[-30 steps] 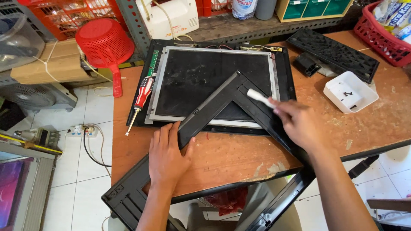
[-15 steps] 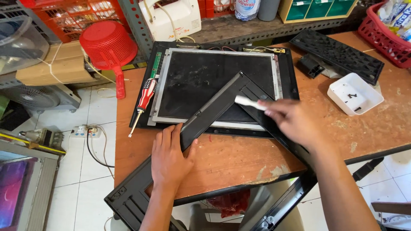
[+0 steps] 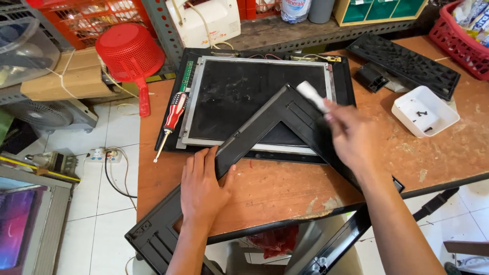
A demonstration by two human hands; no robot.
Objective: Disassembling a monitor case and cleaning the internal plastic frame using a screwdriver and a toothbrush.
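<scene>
While a red plastic colander with a perforated bowl hangs past the tabletop's far left corner, a red-handled screwdriver lies near the left edge of the worn, scuffed wooden tabletop, just beside a flat screen panel with a matte dark face and thin metal rim. The left hand lies flat, fingers spread, pressing down on one arm of a black plastic monitor frame, an angular bezel whose corner rests on the panel while its lower part juts over the near edge. The right hand is closed around a small white brush-like tool, its tip touching the frame's corner. Toward the right edge sit a shallow white square tray holding tiny dark screws and a long black slotted plastic cover; a red basket stands at the far right corner.
</scene>
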